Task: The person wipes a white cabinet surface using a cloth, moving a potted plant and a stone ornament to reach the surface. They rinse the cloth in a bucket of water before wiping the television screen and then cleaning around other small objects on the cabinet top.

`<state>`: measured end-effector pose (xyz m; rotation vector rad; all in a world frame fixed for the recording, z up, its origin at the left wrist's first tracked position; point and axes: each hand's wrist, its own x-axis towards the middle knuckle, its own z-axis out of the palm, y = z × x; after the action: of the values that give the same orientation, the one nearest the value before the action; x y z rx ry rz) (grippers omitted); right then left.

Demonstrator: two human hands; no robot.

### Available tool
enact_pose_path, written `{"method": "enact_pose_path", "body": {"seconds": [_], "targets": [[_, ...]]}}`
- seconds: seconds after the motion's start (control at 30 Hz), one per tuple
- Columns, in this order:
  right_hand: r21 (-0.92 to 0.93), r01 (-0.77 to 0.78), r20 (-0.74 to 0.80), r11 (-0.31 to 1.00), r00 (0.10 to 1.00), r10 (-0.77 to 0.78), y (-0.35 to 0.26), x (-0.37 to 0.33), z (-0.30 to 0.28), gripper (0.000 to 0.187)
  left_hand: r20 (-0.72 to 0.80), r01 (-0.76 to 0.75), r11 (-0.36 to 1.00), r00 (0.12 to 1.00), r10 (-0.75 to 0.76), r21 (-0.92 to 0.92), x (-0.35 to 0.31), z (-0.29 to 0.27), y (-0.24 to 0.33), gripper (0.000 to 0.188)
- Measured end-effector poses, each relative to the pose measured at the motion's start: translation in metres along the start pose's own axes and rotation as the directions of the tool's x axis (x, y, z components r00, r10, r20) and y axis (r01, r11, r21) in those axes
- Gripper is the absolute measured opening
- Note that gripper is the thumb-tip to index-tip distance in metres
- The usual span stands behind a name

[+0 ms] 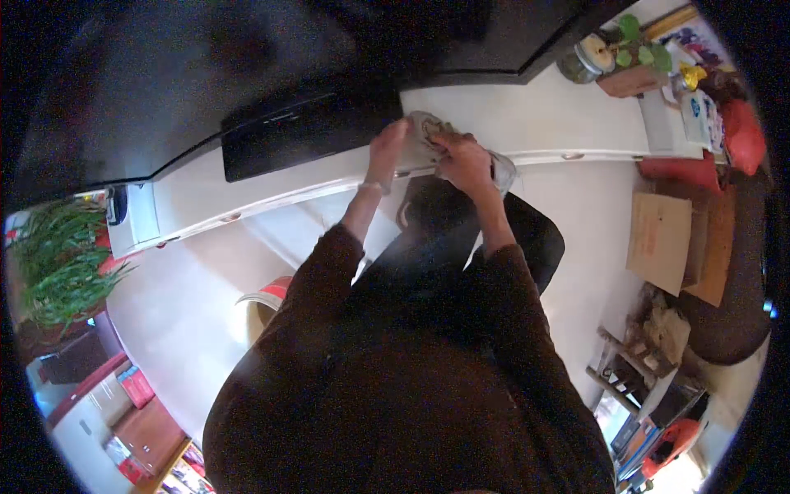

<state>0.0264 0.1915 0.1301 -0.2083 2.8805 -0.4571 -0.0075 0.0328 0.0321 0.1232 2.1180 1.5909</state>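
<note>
Right grip [467, 165] clutching grey cloth [423, 136]; left grip [390, 142] blurred, hold unclear; black base [304, 132] alongside.

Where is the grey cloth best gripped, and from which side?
Take the grey cloth probably by its right end, coming from the right: it lies bunched, the right hand covers its middle, and that end appears to stick out loosely at the white cabinet's front edge.

White worktop [535, 115] is backed by large dark screen [271, 58] | pale floor [588, 230] is streaked with light | left: leafy plant [62, 255] is seen near worktop's end | right: open cardboard box [660, 239], wooden frame [621, 352] are seen | lower right: bright glow [681, 476] is visible
</note>
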Motion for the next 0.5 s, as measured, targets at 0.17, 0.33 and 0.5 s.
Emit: {"method": "enact_pose_path", "body": {"seconds": [0.17,0.33,0.5], "targets": [[0.817,0.242,-0.229,0.523,0.969,-0.091,-0.034,-0.025,0.008,0.049,-0.173,-0.257,0.497,0.962,0.210,-0.829,-0.077,0.015,0.038,0.067],[0.697,0.286,-0.239,0.658,0.957,-0.163,-0.054,-0.080,-0.010,0.048,-0.186,-0.156,0.775,0.981,0.051,-0.612,-0.099,-0.020,0.037,0.054],[0.863,-0.053,-0.109,0.502,0.952,0.287,0.014,-0.160,-0.033,0.032,-0.584,-0.312,0.945,0.787,0.200,-0.096,-0.076,-0.070,0.015,0.046]]}}
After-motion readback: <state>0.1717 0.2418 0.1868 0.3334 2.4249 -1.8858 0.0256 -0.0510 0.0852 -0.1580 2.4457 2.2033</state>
